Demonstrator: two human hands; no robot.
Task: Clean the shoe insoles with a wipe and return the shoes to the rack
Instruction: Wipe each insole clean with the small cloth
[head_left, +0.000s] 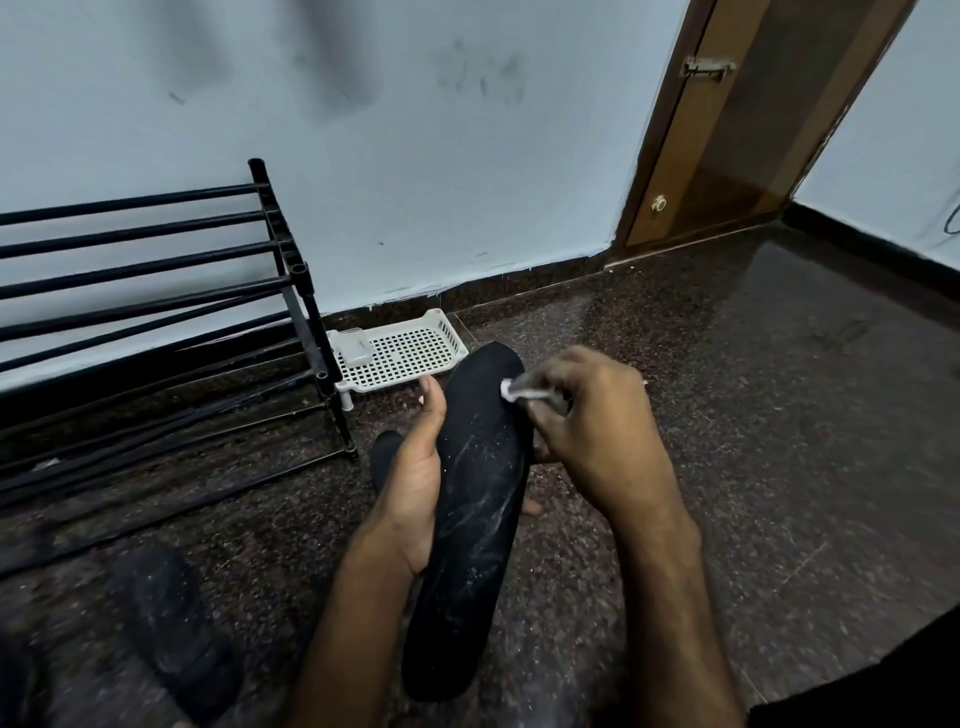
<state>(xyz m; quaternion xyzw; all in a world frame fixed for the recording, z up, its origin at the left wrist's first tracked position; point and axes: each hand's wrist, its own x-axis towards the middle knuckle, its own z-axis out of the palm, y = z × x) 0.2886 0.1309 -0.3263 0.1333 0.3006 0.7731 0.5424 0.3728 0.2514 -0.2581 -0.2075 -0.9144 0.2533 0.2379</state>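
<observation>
A long black insole (475, 499), speckled with pale dust and streaks, is held lengthwise above the floor. My left hand (415, 467) grips it along its left edge, thumb up near the toe end. My right hand (587, 431) pinches a crumpled white wipe (514, 391) and presses it on the insole's upper right part. A second dark insole or shoe (384, 457) shows partly behind my left hand. Another dark, blurred shoe shape (176, 623) lies on the floor at lower left. The black tube shoe rack (156, 291) stands at left against the wall, its bars bare.
A white perforated plastic tray (410, 353) sits on the floor by the rack's right end, with a small clear box (356, 353) in it. The dark speckled stone floor (727, 389) stretches to the right. A brown door (737, 130) stands at the back right.
</observation>
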